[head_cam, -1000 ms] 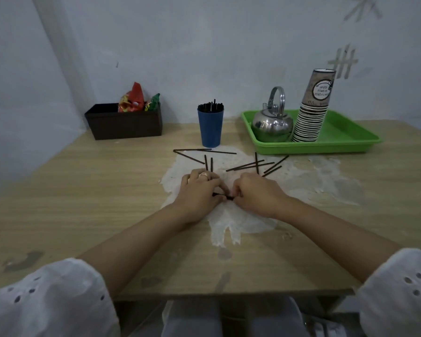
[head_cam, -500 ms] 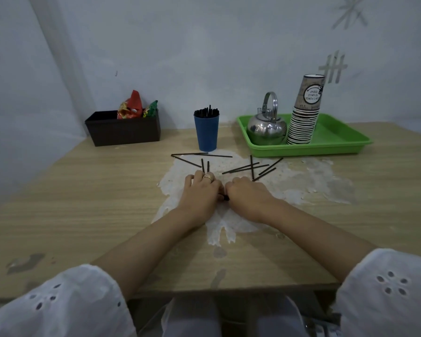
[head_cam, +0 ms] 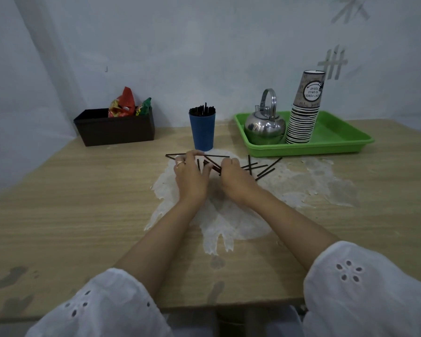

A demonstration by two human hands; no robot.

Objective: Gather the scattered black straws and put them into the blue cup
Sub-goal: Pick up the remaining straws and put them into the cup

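The blue cup [head_cam: 202, 131] stands at the back middle of the table, with several black straws upright in it. More black straws [head_cam: 265, 169] lie scattered on a white patch in front of it. My left hand [head_cam: 190, 176] and my right hand [head_cam: 233, 177] are side by side among them. A small bundle of black straws [head_cam: 213, 166] runs between the two hands, pinched by the fingers of both. Other straws lie partly under my left fingers.
A green tray [head_cam: 338, 142] at the back right holds a steel kettle [head_cam: 265, 126] and a tall stack of paper cups [head_cam: 304, 113]. A dark box [head_cam: 114, 130] with snack packets sits at the back left.
Both hands have moved forward across the table toward the blue cup and now sit among the farther straws. The bundle between them shows more.
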